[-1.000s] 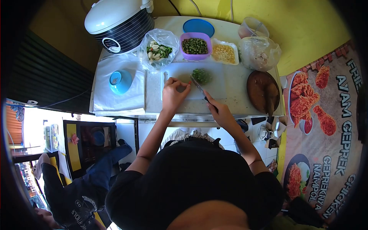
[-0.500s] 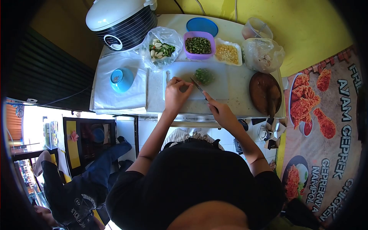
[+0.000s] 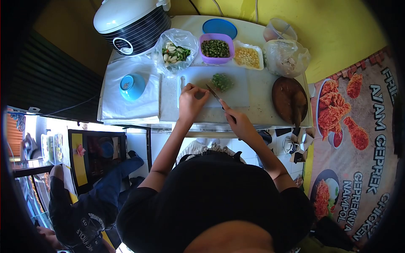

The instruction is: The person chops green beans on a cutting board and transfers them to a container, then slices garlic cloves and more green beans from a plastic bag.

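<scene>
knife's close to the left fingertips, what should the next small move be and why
Probably a short cut with the knife, fingertips held back from the edge: the right hand grips it, and its blade lies between the left hand and the chopped green pile on the cutting board. Whatever the left fingers pinch is too small to tell.

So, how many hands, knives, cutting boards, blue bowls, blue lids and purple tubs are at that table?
Hands: 2 (left hand, right hand)
Knife: 1
Cutting board: 1
Blue bowl: 1
Blue lid: 1
Purple tub: 1
Total: 7
</scene>
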The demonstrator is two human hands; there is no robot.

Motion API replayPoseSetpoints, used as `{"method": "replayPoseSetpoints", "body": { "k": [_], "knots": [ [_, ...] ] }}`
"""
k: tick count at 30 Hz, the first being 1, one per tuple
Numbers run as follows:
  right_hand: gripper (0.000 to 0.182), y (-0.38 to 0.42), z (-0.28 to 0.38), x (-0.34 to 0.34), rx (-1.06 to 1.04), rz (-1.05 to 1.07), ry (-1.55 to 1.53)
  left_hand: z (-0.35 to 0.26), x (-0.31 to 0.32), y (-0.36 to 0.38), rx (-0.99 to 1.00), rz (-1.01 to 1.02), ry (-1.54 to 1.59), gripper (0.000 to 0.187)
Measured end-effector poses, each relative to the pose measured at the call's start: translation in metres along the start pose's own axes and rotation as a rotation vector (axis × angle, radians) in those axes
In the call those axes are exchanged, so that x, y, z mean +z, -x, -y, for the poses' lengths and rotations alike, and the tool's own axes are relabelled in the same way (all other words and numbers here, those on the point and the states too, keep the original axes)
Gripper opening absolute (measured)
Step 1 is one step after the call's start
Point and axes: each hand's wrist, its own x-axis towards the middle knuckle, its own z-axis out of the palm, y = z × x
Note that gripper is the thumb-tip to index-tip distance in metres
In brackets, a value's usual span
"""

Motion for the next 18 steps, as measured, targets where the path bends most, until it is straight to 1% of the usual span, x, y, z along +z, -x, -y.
{"method": "replayPoseSetpoints", "body": {
  "k": [1, 3, 4, 6, 9, 12, 16, 18],
  "knots": [
    [0.053, 0.005, 0.001, -0.001, -0.003, -0.001, 0.0, 0.0, -0.001, 0.0, 0.002, -0.003, -0.001, 0.01],
    [0.053, 0.012, 0.003, -0.006, 0.067, 0.04, -0.046, 0.0, -0.002, 0.0, -0.011, -0.008, 0.02, 0.01],
    [0.053, 0.012, 0.0, -0.008, 0.063, 0.042, -0.045, 0.001, -0.003, 0.0, -0.011, -0.012, 0.02, 0.01],
    [0.053, 0.011, -0.006, -0.012, -0.028, -0.002, -0.057, 0.002, -0.003, 0.001, -0.007, -0.017, 0.033, 0.011],
    [0.054, 0.007, -0.006, -0.015, 0.015, 0.014, -0.022, 0.004, -0.001, 0.003, 0.005, -0.045, 0.036, 0.012],
    [0.054, 0.003, -0.005, -0.012, -0.018, 0.0, -0.028, 0.002, 0.0, 0.003, 0.013, -0.065, 0.041, 0.012],
    [0.052, -0.005, -0.006, -0.012, 0.005, 0.013, -0.03, 0.001, 0.0, 0.004, 0.015, -0.074, 0.004, 0.014],
    [0.051, -0.009, -0.004, -0.01, 0.006, 0.008, -0.015, -0.002, 0.001, 0.004, -0.03, -0.071, 0.031, 0.012]
  ]
}}
